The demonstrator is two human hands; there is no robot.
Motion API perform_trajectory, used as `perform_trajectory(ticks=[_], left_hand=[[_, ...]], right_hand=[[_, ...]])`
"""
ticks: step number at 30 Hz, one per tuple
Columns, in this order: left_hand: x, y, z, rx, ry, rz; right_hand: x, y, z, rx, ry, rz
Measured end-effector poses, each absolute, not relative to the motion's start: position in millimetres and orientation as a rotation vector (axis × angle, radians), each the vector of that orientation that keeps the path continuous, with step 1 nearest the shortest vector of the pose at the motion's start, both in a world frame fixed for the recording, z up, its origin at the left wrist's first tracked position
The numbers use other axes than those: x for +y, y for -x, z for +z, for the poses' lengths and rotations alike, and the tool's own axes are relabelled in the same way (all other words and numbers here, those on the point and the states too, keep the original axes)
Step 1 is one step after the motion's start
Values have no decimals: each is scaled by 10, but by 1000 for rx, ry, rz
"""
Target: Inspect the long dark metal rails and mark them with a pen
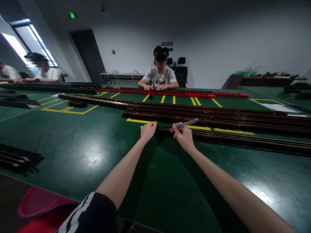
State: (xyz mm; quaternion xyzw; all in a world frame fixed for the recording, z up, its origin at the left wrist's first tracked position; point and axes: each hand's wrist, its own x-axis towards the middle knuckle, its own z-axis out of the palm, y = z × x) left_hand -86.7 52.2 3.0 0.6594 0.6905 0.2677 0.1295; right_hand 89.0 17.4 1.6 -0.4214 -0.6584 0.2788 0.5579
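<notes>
A long dark strip [233,139] with thin brassy lines lies across the green table [97,142], running off to the right. My left hand [148,131] is closed round the strip's left end. Its fingertips are hidden behind the hand. My right hand [184,136] is closed on a screwdriver-like tool with a clear handle [188,123], whose thin tip points down and left onto the strip between my two hands. Just beyond, a bundle of similar dark strips [170,111] lies over yellow tape marks.
Across the table, a person [160,76] rests both hands by red strips [179,93]. Further people sit at the far left. More dark pieces [18,158] lie at the near left. A pink plastic object [41,202] is below the table's edge.
</notes>
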Motion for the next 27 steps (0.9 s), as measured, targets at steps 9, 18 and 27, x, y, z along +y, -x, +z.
perform_trajectory(ticks=[9, 18, 27], left_hand=[[515, 872, 23, 1956, -1904, 825], [521, 870, 9, 1958, -1899, 810], [511, 861, 37, 1988, -1917, 789]], right_hand=[[181, -948, 41, -1598, 1014, 700], [195, -988, 21, -1654, 1019, 677], [188, -986, 29, -1662, 1039, 670]])
